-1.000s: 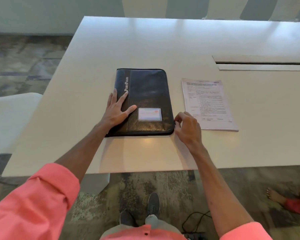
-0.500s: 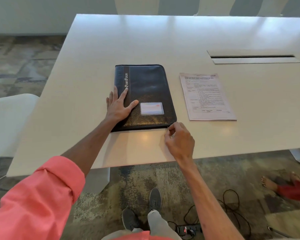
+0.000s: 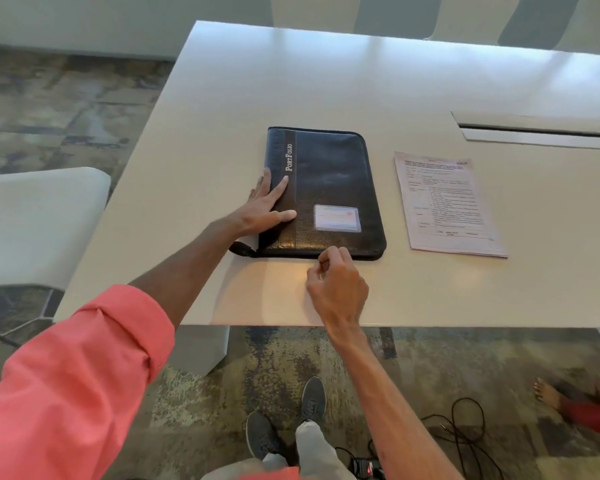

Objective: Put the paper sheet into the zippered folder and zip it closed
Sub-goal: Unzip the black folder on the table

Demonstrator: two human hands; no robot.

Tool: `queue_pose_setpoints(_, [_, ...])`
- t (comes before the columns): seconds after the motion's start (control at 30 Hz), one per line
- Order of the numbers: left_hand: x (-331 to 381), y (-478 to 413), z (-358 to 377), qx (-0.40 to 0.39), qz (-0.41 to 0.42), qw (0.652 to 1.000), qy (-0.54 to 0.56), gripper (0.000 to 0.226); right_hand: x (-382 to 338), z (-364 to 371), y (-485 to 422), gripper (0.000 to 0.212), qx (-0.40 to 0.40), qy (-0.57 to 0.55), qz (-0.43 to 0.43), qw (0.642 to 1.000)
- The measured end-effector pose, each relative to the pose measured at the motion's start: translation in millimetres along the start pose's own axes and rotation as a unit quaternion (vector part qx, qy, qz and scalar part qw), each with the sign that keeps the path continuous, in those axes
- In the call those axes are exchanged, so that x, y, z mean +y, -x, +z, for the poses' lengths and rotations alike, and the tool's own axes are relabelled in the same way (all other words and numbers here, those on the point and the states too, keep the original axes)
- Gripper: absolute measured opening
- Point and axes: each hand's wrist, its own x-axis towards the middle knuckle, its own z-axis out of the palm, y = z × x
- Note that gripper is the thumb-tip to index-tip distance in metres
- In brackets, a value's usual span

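The left hand point(image 3: 262, 209) lies flat and spread on the spine side of the zippered folder point(image 3: 329, 188), palm down, thumb stretched toward the card window point(image 3: 337, 218); it grips nothing and simply pins the folder to the table point(image 3: 222, 98). It has stayed planted there through the last second, though the folder now sits a little more square to the table edge than it did.

Just off the heel of that hand, at the folder's near left corner, a short black tab point(image 3: 241, 248) sticks out. It may be the zipper tail or a loop; the view is too soft to say.

The real change is at the right hand point(image 3: 336, 287). A second ago it pinched at the folder's near right corner; now it has travelled leftward along the near edge and sits about midway, thumb and forefinger closed together on something tiny against the zipper line. I judge that to be the zipper pull, though the pull itself cannot be made out. If so, the zip is being run open along the near side, and the folder remains closed with its cover flat.

Well to the right of the right hand, the paper sheet point(image 3: 445, 202) lies flat on the table, apart from the folder and untouched. Opening comes first; loading the sheet and zipping shut are all still ahead.
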Motion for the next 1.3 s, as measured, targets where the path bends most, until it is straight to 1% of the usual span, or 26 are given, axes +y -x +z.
queue_pose_setpoints(0.1, [-7.0,2.6,-0.8,0.000,0.019,0.998,-0.058,0.096,-8.9,8.0,2.8,0.009,0.002,0.009,-0.010,1.000])
queue_pose_setpoints(0.17, [-8.4,2.5,1.8,0.009,0.024,0.997,-0.070,0.096,-17.2,13.2,5.9,0.008,0.001,0.012,-0.020,1.000])
queue_pose_setpoints(0.53, [-6.5,0.2,2.7,0.001,0.008,0.999,-0.046,0.094,-58.5,37.0,18.3,0.006,-0.002,-0.010,-0.027,1.000])
queue_pose_setpoints(0.83, [-10.3,-3.5,4.3,0.000,0.008,0.999,-0.042,0.095,-67.4,42.7,26.2,0.009,-0.014,-0.068,-0.029,0.997])
queue_pose_setpoints(0.93, [-10.2,-3.2,4.5,-0.003,0.008,0.999,-0.038,0.096,-78.5,46.9,32.9,0.009,-0.024,-0.080,-0.042,0.996])
queue_pose_setpoints(1.0, [-9.6,-2.5,3.6,-0.005,0.007,0.999,-0.038,0.096,-91.0,51.3,36.3,0.011,-0.037,-0.075,-0.059,0.995])
queue_pose_setpoints(1.1, [-9.4,-0.9,2.6,-0.006,0.007,0.999,-0.040,0.095,-101.6,55.1,36.1,0.015,-0.044,-0.072,-0.055,0.995])
queue_pose_setpoints(1.23, [-10.3,0.6,3.4,-0.001,0.010,0.999,-0.037,0.095,-94.4,51.7,35.3,0.014,-0.043,-0.021,-0.062,0.997])
queue_pose_setpoints(1.3, [-10.8,0.5,4.6,0.004,0.012,0.999,-0.033,0.095,-90.8,48.0,35.1,0.020,-0.040,-0.008,-0.067,0.997])
